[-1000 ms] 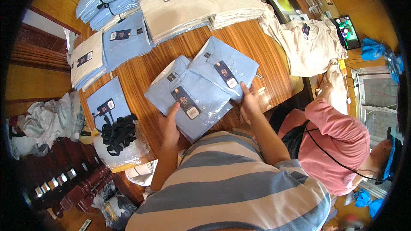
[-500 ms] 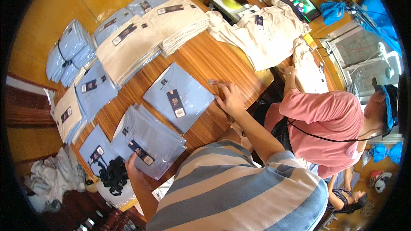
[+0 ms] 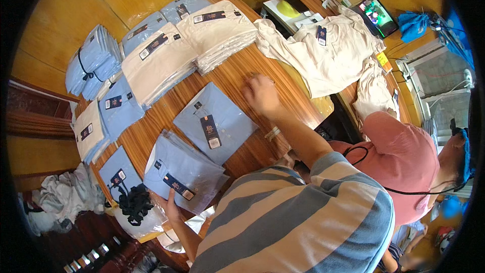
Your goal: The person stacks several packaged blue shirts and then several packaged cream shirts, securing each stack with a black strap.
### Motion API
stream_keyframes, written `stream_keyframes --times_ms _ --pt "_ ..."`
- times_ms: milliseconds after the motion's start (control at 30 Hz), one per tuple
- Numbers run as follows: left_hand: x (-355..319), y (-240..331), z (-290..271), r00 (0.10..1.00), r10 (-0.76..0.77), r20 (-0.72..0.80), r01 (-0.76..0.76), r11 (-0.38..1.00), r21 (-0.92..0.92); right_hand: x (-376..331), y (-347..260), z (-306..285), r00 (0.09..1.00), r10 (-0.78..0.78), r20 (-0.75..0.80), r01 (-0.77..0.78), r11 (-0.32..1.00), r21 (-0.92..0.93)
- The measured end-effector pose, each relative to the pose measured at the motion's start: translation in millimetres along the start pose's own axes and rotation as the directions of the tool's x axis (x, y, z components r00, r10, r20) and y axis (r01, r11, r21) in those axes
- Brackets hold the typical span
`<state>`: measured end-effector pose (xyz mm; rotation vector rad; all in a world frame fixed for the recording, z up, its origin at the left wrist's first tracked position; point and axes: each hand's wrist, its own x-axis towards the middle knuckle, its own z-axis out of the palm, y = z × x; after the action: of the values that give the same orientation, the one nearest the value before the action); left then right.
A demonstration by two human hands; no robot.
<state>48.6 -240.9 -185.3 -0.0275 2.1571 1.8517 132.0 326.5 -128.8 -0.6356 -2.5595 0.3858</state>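
A folded light-blue shirt [image 3: 231, 121] with a dark hangtag lies on the wooden desk [image 3: 230, 75]. At its 7 o'clock sits a stack of plastic-bagged light-blue shirts [image 3: 188, 161]; the left hand [image 3: 171, 208] touches that stack's 7 o'clock edge, thumb on top (the other fingers are too hidden to tell their grip). At the single shirt's 2 o'clock is the right hand [image 3: 261, 93], blurred, fingers bent; whether they hold anything, I cannot tell. Black straps [image 3: 135, 205] lie at the stack's 8 o'clock.
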Motion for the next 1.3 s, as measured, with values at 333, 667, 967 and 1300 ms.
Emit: stream_keyframes --times_ms 333,667,967,1300 --pt "-12 -10 1 0.995 -0.092 -0.045 0.085 0.986 -0.145 -31 -45 3 0.777 0.268 0.57 -0.391 0.914 0.104" --pt "-21 36 32 0.996 -0.069 -0.053 0.055 0.974 -0.222 -46 21 -29 0.949 0.092 0.303 -0.126 0.987 0.095" --pt "-24 36 43 0.994 -0.045 -0.098 0.028 0.986 -0.166 0 68 3 0.942 -0.036 0.333 0.085 0.988 -0.132" --pt "-27 48 43 0.985 -0.075 -0.155 0.053 0.988 -0.143 -72 -20 13 0.919 -0.185 0.349 0.133 0.977 0.168"
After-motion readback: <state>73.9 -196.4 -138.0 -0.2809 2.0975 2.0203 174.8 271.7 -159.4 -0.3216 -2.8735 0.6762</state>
